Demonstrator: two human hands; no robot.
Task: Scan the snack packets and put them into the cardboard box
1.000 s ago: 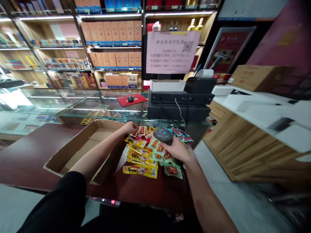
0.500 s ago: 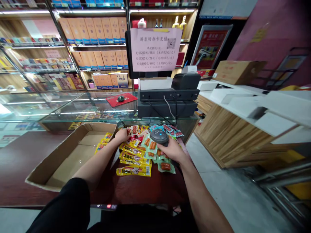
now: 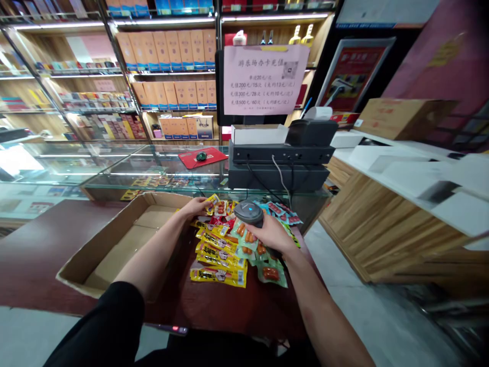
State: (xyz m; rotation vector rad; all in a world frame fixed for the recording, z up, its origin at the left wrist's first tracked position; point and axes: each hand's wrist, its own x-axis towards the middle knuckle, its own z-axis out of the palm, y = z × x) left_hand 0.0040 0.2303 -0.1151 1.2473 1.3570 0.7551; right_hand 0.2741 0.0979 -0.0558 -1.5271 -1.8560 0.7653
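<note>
My right hand (image 3: 273, 233) is wrapped round a dark grey barcode scanner (image 3: 248, 212), whose head points left over the snack packets. In my left hand (image 3: 195, 206) is a small yellow snack packet (image 3: 211, 204), pinched at the far left of the pile. Long yellow snack packets (image 3: 218, 276) lie in a rough column on the dark red table (image 3: 214, 308). Beside them, under the scanner, are pale green sausage packets (image 3: 270, 274). Blue and red packets (image 3: 284, 212) lie behind my right hand. Red packets (image 3: 223, 223) are partly covered by others.
An open cardboard box (image 3: 114, 244) stands on the table to the left, partly behind my left arm. Ahead, a glass counter (image 3: 160, 176) carries a cash register (image 3: 278, 173) with hanging cables and a red mat (image 3: 202, 157) with a mouse. A wooden cabinet (image 3: 382, 214) stands right.
My left hand has lifted a small yellow packet and now holds it up near the scanner. The scanner has shifted slightly left over the pile. The view has turned a little left.
</note>
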